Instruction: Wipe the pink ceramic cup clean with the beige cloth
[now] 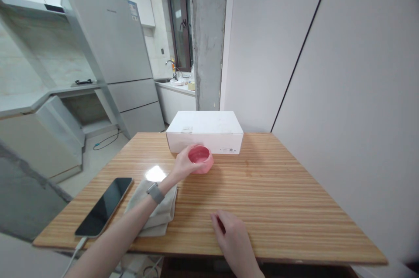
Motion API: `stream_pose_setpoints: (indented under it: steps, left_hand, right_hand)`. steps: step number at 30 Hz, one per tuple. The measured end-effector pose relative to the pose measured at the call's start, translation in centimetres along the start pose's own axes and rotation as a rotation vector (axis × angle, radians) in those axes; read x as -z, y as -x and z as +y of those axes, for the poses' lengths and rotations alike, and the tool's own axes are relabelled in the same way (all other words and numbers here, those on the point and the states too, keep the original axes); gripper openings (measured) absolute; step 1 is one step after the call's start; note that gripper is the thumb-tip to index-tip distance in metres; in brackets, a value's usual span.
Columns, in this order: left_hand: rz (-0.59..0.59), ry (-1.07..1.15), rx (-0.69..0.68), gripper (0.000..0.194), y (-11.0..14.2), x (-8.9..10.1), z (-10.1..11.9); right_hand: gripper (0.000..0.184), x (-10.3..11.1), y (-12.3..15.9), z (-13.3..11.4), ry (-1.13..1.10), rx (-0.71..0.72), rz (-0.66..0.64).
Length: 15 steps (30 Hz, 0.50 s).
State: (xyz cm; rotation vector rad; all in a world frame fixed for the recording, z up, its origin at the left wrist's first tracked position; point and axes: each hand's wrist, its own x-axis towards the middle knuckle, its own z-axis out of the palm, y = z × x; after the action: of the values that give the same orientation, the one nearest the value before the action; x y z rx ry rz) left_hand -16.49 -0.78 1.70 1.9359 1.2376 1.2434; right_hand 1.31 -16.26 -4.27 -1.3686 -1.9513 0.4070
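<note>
Gripping one pink bowl (207, 165) by its rim, the left hand (182, 163) sits just in front of one white box (204, 132) near the far edge of the counter (278, 190). The right hand (231, 235), loosely curled, rests at the front edge; one folded cloth (154, 212) and one phone (103, 206) lie toward the left edge.

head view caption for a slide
Left hand grips a pink bowl by a white box on a wooden table; right hand rests nearby
</note>
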Motion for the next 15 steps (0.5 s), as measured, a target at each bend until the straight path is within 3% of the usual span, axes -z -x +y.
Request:
stream_pose_setpoints:
  steps: [6, 15]
  left_hand:
    - [-0.002, -0.008, 0.006, 0.065, -0.5, -2.7, -0.3]
    - [-0.003, -0.024, 0.025, 0.064, -0.4, -3.1, -1.0]
  right_hand:
    - [0.035, 0.1, -0.1, 0.0, -0.011, -0.003, 0.025]
    - [0.033, 0.2, -0.1, -0.5, 0.029, -0.023, -0.026]
